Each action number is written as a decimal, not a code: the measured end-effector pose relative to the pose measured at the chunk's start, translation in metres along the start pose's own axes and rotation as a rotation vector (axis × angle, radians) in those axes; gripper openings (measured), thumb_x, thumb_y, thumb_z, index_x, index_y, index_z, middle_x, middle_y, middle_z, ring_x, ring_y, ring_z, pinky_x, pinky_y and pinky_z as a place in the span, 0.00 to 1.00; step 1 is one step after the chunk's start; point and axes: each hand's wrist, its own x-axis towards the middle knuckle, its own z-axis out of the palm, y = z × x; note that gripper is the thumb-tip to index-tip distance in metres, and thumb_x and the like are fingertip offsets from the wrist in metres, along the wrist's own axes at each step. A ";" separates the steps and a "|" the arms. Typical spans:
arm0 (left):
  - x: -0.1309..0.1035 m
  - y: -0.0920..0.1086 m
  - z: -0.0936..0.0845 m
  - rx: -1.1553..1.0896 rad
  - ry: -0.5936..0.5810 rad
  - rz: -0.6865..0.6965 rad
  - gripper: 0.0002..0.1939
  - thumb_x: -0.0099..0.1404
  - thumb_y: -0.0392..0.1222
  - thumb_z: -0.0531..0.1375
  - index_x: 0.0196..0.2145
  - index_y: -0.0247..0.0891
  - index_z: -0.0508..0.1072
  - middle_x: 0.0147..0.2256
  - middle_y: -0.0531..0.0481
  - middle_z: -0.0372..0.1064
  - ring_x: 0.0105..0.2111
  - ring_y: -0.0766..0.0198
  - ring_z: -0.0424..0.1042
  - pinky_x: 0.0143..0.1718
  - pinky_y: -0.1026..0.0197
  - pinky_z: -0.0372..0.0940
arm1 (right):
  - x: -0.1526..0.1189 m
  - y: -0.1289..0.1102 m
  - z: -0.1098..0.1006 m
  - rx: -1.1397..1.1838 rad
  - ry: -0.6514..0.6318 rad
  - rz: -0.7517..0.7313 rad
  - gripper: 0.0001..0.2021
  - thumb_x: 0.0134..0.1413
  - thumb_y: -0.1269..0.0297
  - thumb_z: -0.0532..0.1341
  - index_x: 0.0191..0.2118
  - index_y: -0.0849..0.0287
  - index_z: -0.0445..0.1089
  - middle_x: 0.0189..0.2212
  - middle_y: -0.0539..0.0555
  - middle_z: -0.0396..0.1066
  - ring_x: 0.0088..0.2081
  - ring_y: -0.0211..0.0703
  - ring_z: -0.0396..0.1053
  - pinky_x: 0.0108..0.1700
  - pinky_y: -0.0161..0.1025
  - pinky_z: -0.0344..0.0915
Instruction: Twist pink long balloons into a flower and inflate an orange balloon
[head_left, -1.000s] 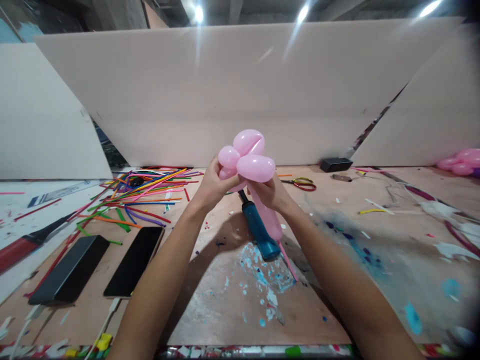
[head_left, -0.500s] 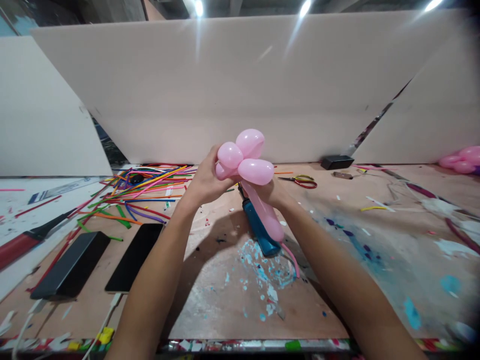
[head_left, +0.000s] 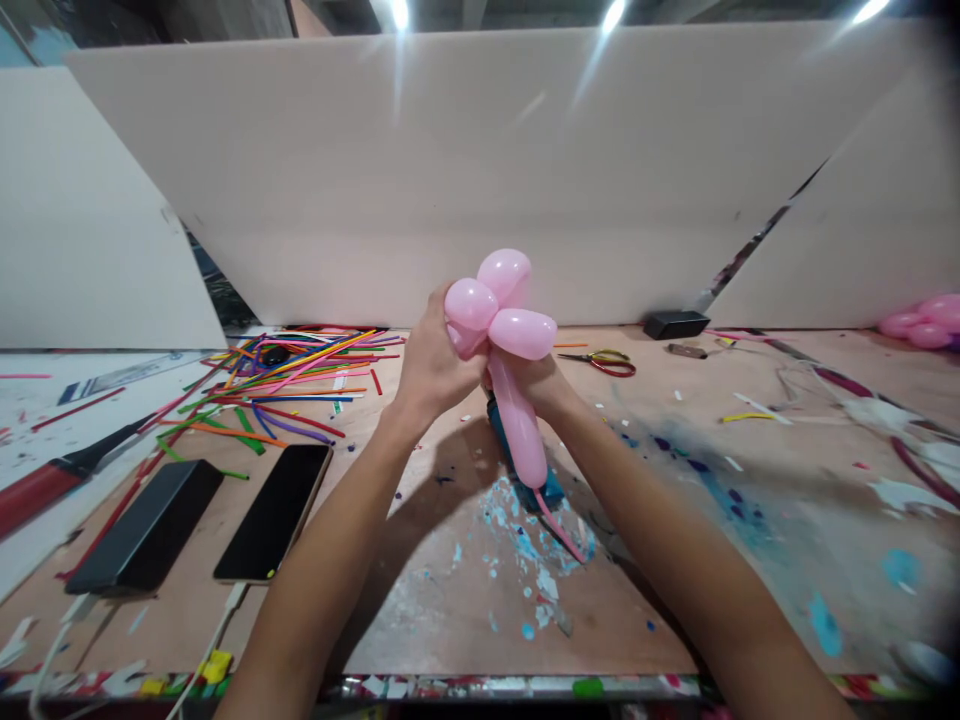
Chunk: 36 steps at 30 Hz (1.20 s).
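Note:
A pink twisted balloon [head_left: 523, 333] with several round and oval bubbles is held up above the middle of the table. One long segment points down toward me and ends in a thin uninflated tail. My left hand [head_left: 442, 362] is closed around the bubbles on the left side. Behind the oval bubble and the long segment, my right hand [head_left: 544, 382] grips the balloon near its twists; most of its fingers are hidden. On the table below lies a blue-handled balloon pump [head_left: 551, 490], partly covered by the long segment.
Uninflated coloured balloons [head_left: 315, 370] are heaped at back left, near a black phone [head_left: 274, 515], a dark box-shaped device [head_left: 146, 530] and a red-and-black tool [head_left: 45, 490]. Scissors [head_left: 611, 363] and a small black box [head_left: 675, 324] lie back right. White panels [head_left: 480, 180] stand behind.
Both hands have shifted slightly right with the balloon, the left hand most. The long segment has swung left and hangs more steeply, with its tail lower and further left.

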 end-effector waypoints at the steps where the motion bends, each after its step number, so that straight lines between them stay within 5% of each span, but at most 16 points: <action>1: 0.001 -0.001 0.001 -0.038 -0.003 -0.008 0.36 0.53 0.43 0.68 0.57 0.41 0.59 0.52 0.41 0.68 0.49 0.52 0.71 0.48 0.52 0.67 | -0.001 -0.002 0.001 0.000 0.029 -0.029 0.18 0.51 0.48 0.61 0.23 0.58 0.66 0.18 0.52 0.67 0.21 0.40 0.65 0.22 0.38 0.62; 5: 0.003 -0.006 0.000 -0.134 -0.073 -0.033 0.38 0.49 0.48 0.70 0.54 0.39 0.61 0.53 0.40 0.67 0.52 0.50 0.69 0.51 0.51 0.66 | -0.003 -0.006 0.002 -0.070 0.085 -0.141 0.11 0.47 0.56 0.62 0.22 0.58 0.66 0.18 0.50 0.67 0.21 0.39 0.64 0.23 0.37 0.60; 10: 0.001 -0.001 0.001 -0.048 -0.002 -0.065 0.39 0.50 0.42 0.69 0.57 0.42 0.59 0.54 0.41 0.67 0.53 0.48 0.69 0.52 0.49 0.66 | -0.001 0.004 0.005 -0.142 0.191 -0.197 0.09 0.45 0.63 0.60 0.20 0.58 0.65 0.16 0.50 0.67 0.21 0.39 0.64 0.22 0.36 0.58; 22: -0.005 0.011 0.001 0.198 -0.034 -0.129 0.37 0.53 0.36 0.63 0.60 0.46 0.58 0.45 0.45 0.74 0.40 0.51 0.74 0.37 0.54 0.67 | 0.002 0.010 0.004 -0.392 0.390 -0.376 0.13 0.42 0.58 0.60 0.19 0.57 0.56 0.17 0.47 0.56 0.23 0.36 0.55 0.24 0.36 0.53; 29: -0.009 0.017 0.003 0.337 -0.030 -0.129 0.40 0.54 0.34 0.61 0.63 0.48 0.53 0.38 0.48 0.75 0.35 0.52 0.75 0.34 0.56 0.65 | 0.000 0.001 0.002 -0.379 0.197 -0.265 0.17 0.42 0.52 0.66 0.22 0.58 0.62 0.20 0.48 0.63 0.25 0.37 0.59 0.26 0.38 0.57; 36: -0.007 0.008 0.006 0.199 -0.027 -0.048 0.36 0.58 0.38 0.62 0.62 0.47 0.56 0.46 0.45 0.74 0.43 0.48 0.74 0.41 0.52 0.67 | 0.000 -0.006 0.005 -0.146 0.084 -0.113 0.24 0.50 0.38 0.62 0.24 0.57 0.65 0.22 0.50 0.65 0.26 0.40 0.64 0.27 0.39 0.62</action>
